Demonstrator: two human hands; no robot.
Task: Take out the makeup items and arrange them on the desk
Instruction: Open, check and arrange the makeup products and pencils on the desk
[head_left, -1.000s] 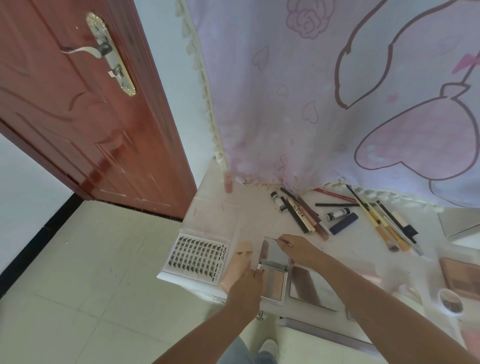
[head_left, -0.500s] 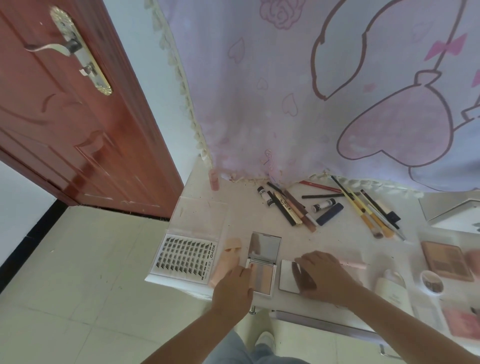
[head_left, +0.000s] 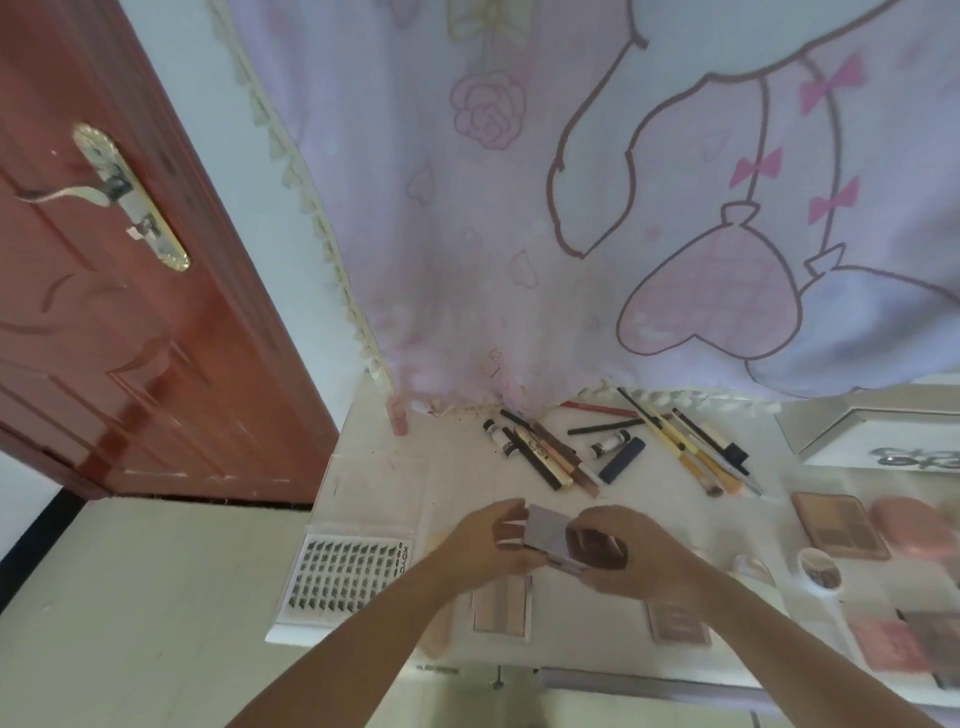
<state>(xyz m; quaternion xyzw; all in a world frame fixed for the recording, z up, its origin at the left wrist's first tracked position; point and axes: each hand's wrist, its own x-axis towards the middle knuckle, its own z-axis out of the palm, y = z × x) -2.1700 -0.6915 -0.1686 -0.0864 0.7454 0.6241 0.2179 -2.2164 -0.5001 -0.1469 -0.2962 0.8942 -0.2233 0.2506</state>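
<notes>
Both hands hold a compact (head_left: 548, 540) just above the worktop (head_left: 457, 467), near the front edge. Left hand (head_left: 493, 540) pinches its left edge, right hand (head_left: 628, 556) has fingers curled round the right side. Prob light, stiff, w/ a smooth slippery case & fragile mirror, so grip by the edges

Only one legible marking: "XOYO" printed in dark capitals, running sideways along the right edge of the white lash tray (head_left: 349, 579) at the desk's front left corner. Grey lettering or a logo on the white box (head_left: 883, 441) at the far right, too blurred to read. Faint printing on the dark pencil (head_left: 535, 453) among the pens, not readable either.
</notes>
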